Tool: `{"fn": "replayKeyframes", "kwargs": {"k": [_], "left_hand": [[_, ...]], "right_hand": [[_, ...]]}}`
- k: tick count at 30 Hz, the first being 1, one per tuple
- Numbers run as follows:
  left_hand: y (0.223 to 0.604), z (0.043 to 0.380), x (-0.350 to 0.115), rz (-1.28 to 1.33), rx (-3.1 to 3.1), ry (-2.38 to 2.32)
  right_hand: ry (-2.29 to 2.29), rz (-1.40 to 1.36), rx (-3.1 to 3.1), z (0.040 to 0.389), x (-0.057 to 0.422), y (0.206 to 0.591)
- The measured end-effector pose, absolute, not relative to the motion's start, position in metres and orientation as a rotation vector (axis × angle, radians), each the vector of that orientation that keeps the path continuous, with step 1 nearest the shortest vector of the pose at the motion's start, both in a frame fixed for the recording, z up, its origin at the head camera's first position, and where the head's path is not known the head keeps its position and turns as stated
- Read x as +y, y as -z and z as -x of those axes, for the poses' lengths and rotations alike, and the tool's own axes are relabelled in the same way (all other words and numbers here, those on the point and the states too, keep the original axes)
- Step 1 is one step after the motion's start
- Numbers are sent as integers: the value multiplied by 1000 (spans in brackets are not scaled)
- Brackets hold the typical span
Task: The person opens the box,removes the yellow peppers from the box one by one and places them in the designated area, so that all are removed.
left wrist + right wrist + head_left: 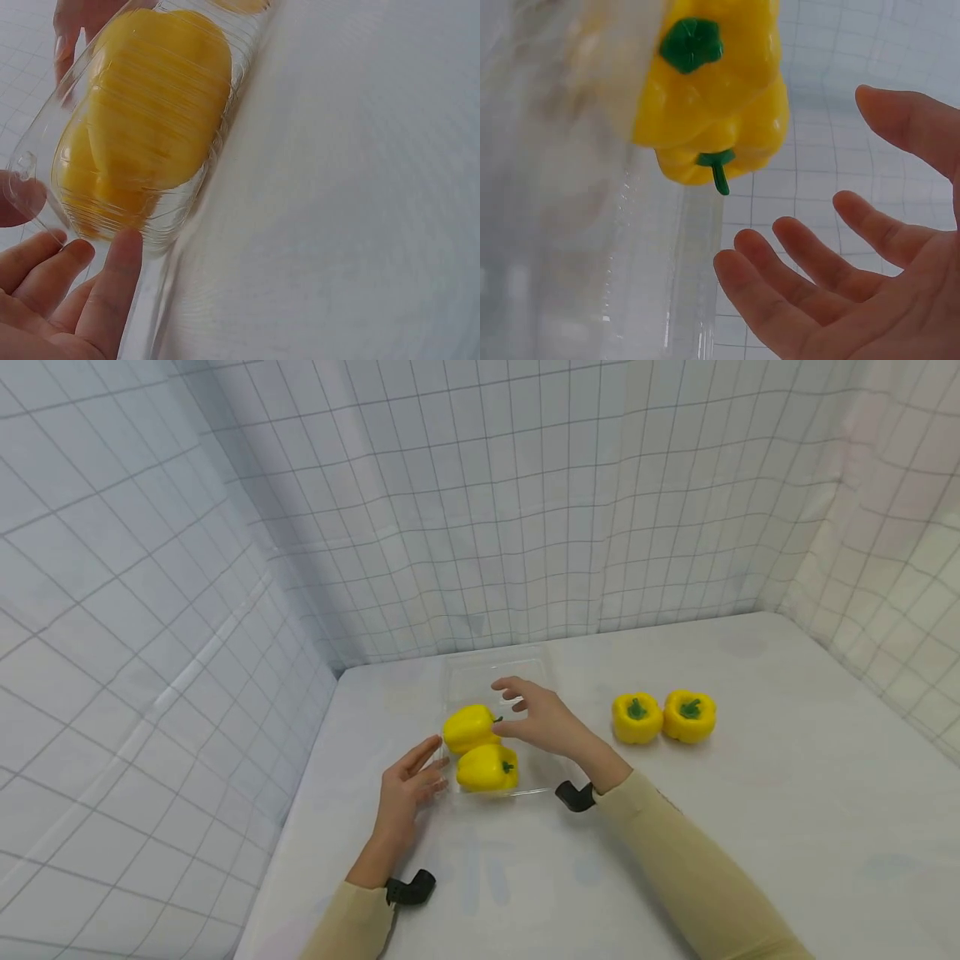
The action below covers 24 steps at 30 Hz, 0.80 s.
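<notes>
Two yellow bell peppers with green stems lie side by side in a clear plastic container [542, 777], the back one [467, 729] and the front one [483, 769], both toward its left end. Beside that end is my left hand [405, 789]; in the left wrist view its fingertips [126, 244] touch the ribbed plastic wall, behind which yellow shows. Over the container, right of the peppers, hovers my right hand [542, 720], holding nothing. The right wrist view shows its fingers [757, 289] spread apart, a little away from the pepper stems.
Two more yellow bell peppers stand stem-up on the white table to the right, one [637, 718] close beside the other [689, 716]. The clear lid [495, 670] extends behind the container. White grid-patterned curtains [525, 527] hang behind the table and along both sides.
</notes>
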<state>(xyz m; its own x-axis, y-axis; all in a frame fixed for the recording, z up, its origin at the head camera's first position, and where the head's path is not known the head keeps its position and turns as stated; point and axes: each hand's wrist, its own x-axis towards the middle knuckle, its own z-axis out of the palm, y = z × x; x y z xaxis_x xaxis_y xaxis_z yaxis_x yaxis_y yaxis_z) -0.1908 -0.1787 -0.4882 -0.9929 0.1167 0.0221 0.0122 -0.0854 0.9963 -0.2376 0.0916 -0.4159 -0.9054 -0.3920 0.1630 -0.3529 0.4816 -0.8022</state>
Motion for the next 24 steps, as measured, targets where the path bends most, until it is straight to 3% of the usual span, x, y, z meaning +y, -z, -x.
{"fn": "replayKeyframes", "kwargs": {"k": [24], "left_hand": [[489,191,-176,-136,2110,-2232]], "right_hand": [[1308,388,2675,239,54,436]]}}
